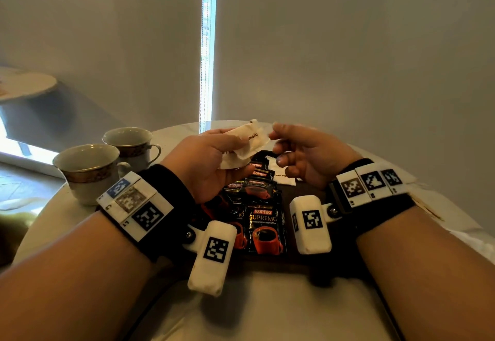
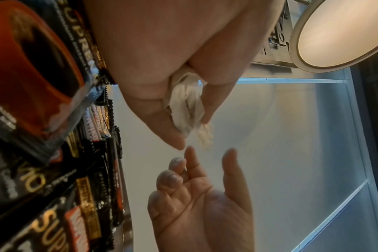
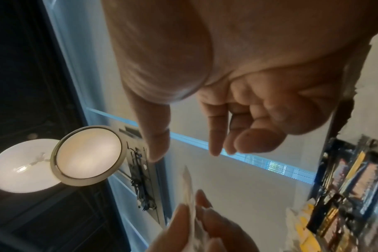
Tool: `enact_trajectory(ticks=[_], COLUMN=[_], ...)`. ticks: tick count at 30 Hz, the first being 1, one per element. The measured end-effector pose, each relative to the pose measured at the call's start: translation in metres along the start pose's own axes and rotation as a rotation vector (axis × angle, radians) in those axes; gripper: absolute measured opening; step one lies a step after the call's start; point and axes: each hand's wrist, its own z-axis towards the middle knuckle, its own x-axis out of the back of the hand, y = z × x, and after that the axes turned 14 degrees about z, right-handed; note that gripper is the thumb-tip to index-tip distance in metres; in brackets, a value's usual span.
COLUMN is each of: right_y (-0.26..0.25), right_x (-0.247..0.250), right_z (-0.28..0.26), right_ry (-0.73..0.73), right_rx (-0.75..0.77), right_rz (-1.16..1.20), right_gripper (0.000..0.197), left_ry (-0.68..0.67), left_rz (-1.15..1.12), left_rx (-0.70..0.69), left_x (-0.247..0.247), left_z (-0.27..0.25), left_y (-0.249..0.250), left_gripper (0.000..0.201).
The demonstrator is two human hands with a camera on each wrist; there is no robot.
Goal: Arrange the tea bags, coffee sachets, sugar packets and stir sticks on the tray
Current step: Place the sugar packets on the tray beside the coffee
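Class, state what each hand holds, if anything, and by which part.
The left hand pinches a bunch of white sugar packets by their near ends. The right hand holds nothing.

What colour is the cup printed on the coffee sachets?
Red-orange, on the black coffee sachets; the head view shows it best.

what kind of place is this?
Likely a hotel room or lounge: round pale table by a blind-covered window, two gilt-banded teacups, and Kopiko coffee sachets on a dark tray.
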Motion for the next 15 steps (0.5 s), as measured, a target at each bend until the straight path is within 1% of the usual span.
enact_trajectory(ticks=[3, 6, 7, 10, 12, 14, 15], right_y=[0.001, 0.002, 0.002, 0.001, 0.0, 0.0, 0.0], right_x=[-0.01, -0.015, -0.015, -0.016, -0.016, -0.016, -0.016], right_z=[-0.002, -0.003, -0.003, -0.003, -0.003, -0.002, -0.001], right_ry=[-0.058, -0.033, -0.023, 0.003, 0.027, 0.051, 0.061], right_rx=[0.016, 0.033, 0.035, 0.045, 0.054, 0.076, 0.084], right_rz=[-0.048, -0.084, -0.08, -0.016, 0.031, 0.069, 0.093], right_gripper=[0.021, 0.007, 0.008, 0.012, 0.013, 0.011, 0.01], left_ry=[-0.001, 0.031, 0.031, 0.012, 0.014, 0.022, 0.028], left_rz=[0.014, 0.031, 0.031, 0.028, 0.005, -0.046, -0.061], left_rx=[-0.012, -0.018, -0.016, 0.014, 0.053, 0.091, 0.101], left_x=[-0.001, 0.001, 0.002, 0.003, 0.004, 0.005, 0.005], left_z=[0.0, 0.002, 0.003, 0.003, 0.004, 0.005, 0.005], left_y=[0.0, -0.001, -0.001, 0.0, 0.001, 0.001, 0.002], left_gripper=[0.02, 0.027, 0.026, 0.014, 0.021, 0.037, 0.042])
